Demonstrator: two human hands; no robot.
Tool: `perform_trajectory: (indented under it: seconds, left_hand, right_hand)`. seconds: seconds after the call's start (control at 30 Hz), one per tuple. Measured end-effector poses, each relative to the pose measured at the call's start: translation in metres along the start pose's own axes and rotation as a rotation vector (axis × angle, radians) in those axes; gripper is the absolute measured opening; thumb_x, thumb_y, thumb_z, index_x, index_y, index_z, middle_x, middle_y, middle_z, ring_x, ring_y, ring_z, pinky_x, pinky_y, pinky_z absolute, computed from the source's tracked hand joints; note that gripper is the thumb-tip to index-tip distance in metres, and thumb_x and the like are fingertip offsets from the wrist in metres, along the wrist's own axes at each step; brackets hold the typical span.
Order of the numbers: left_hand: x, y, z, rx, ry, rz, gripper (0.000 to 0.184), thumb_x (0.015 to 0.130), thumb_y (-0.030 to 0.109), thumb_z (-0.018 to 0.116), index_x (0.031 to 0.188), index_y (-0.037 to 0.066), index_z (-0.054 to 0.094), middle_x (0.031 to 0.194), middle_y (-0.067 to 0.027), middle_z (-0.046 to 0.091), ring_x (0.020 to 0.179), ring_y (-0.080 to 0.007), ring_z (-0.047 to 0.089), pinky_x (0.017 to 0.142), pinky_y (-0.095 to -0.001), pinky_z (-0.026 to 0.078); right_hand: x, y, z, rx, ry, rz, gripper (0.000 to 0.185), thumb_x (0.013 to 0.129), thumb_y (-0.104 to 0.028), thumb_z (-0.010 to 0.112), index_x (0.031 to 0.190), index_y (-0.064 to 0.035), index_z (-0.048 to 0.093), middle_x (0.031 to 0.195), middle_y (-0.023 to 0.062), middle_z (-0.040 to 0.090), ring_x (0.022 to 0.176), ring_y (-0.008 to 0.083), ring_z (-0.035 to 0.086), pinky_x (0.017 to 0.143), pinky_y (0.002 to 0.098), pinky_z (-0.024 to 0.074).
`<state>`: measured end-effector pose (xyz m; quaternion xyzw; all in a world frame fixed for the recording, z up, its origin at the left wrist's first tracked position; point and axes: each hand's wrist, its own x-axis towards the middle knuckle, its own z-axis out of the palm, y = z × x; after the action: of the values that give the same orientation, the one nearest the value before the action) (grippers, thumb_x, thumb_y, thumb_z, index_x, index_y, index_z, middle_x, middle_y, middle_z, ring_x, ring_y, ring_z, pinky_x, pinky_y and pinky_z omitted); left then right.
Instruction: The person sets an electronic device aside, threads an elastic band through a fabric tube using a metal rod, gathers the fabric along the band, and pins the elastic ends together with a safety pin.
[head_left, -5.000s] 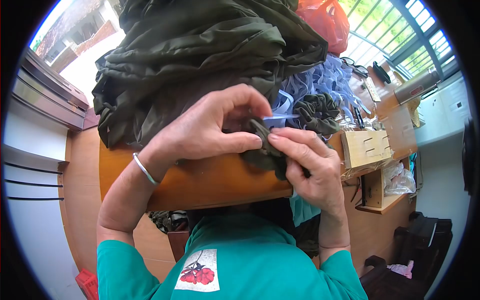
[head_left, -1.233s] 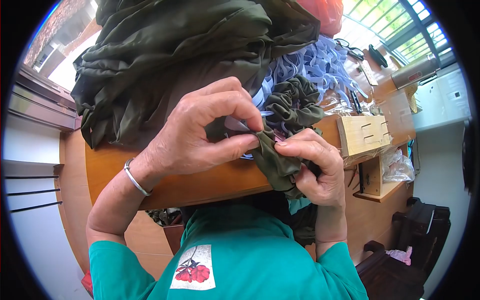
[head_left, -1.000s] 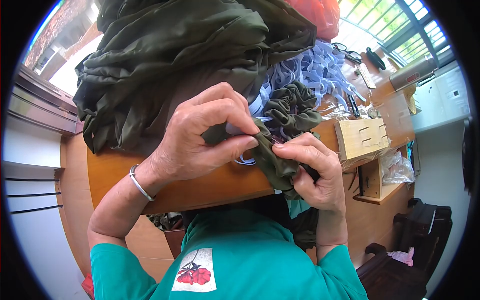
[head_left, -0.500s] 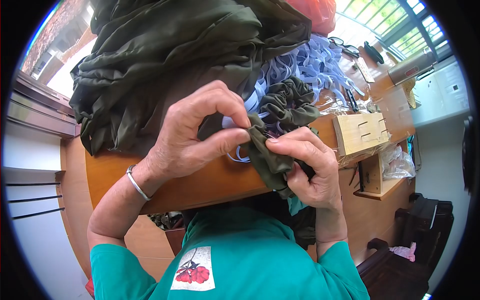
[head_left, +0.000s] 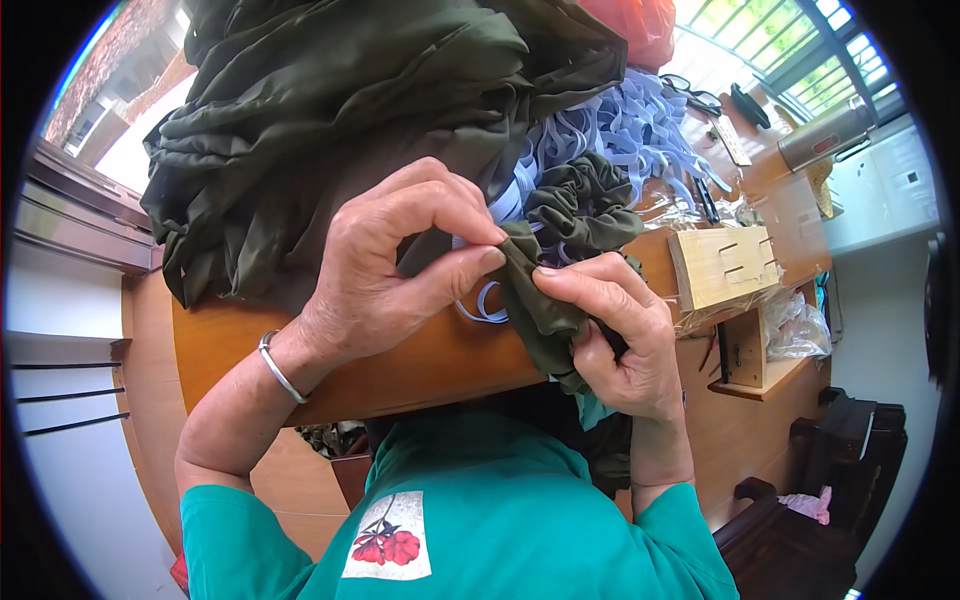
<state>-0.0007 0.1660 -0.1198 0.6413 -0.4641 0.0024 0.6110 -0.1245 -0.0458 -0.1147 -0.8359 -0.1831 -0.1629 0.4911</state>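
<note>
Between my hands is a gathered tube of dark olive fabric, held over the table's front edge. My left hand pinches its upper end between thumb and index finger. Lower down, my right hand grips the same tube, thumb and fingers closed around the cloth. Just behind it lies a dark olive scrunchie. Pale blue elastic strips are heaped beyond, and one elastic loop shows beneath my left hand. The inside of the tube is hidden.
A large pile of dark olive cloth covers the table's left and back. To the right are a wooden block with metal pins, scissors, glasses and a metal flask. An open drawer holds a plastic bag.
My left fingers have shifted slightly right along the tube's upper end, and the fabric has turned a little. The purplish bit seen earlier near my right thumb is covered now.
</note>
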Motion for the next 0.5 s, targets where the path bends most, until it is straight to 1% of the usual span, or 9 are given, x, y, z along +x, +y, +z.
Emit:
perform_trajectory:
  seconds: [0.03, 0.23, 0.33, 0.43, 0.5]
  left_hand:
    - [0.0003, -0.0013, 0.0007, 0.029, 0.034, 0.032, 0.015, 0.079, -0.001, 0.078, 0.091, 0.003, 0.070, 0.089, -0.0078, 0.066, 0.086, -0.0188, 0.066, 0.076, -0.0305, 0.053]
    - [0.0017, -0.0003, 0.0022, 0.109, 0.059, 0.088, 0.015, 0.077, -0.003, 0.078, 0.089, 0.004, 0.071, 0.088, -0.0083, 0.066, 0.087, -0.0211, 0.067, 0.075, -0.0317, 0.054]
    - [0.0018, 0.0009, -0.0002, 0.185, 0.002, 0.152, 0.016, 0.081, -0.004, 0.078, 0.091, 0.002, 0.068, 0.090, -0.0074, 0.061, 0.093, -0.0248, 0.063, 0.079, -0.0340, 0.052]
    - [0.0026, -0.0010, -0.0010, 0.202, -0.006, 0.192, 0.016, 0.080, -0.003, 0.078, 0.092, 0.003, 0.068, 0.091, -0.0070, 0.061, 0.093, -0.0252, 0.063, 0.080, -0.0346, 0.052]
    - [0.0041, 0.0016, -0.0013, 0.207, -0.026, 0.167, 0.018, 0.080, -0.003, 0.078, 0.093, 0.003, 0.068, 0.091, -0.0070, 0.062, 0.094, -0.0253, 0.063, 0.080, -0.0348, 0.052]
  right_hand:
    - [0.0000, -0.0004, -0.0001, 0.000, 0.000, 0.006, 0.059, 0.072, 0.015, 0.050, 0.123, -0.0066, 0.071, 0.105, 0.0106, 0.067, 0.093, 0.0229, 0.068, 0.079, 0.0317, 0.0558]
    - [0.0005, -0.0020, -0.0019, -0.015, -0.025, 0.052, 0.058, 0.073, 0.015, 0.050, 0.123, -0.0071, 0.071, 0.105, 0.0111, 0.067, 0.092, 0.0231, 0.069, 0.078, 0.0320, 0.0564]
    - [0.0016, -0.0028, -0.0014, -0.026, -0.027, 0.059, 0.059, 0.073, 0.015, 0.050, 0.123, -0.0076, 0.071, 0.105, 0.0114, 0.067, 0.090, 0.0234, 0.069, 0.076, 0.0323, 0.0568]
    - [0.0019, -0.0017, -0.0003, -0.020, -0.013, 0.046, 0.059, 0.073, 0.015, 0.050, 0.123, -0.0078, 0.071, 0.104, 0.0116, 0.067, 0.089, 0.0237, 0.069, 0.075, 0.0321, 0.0567]
    - [0.0020, -0.0006, 0.0015, -0.024, 0.003, 0.028, 0.058, 0.073, 0.015, 0.050, 0.122, -0.0075, 0.071, 0.104, 0.0117, 0.067, 0.089, 0.0238, 0.069, 0.075, 0.0322, 0.0566]
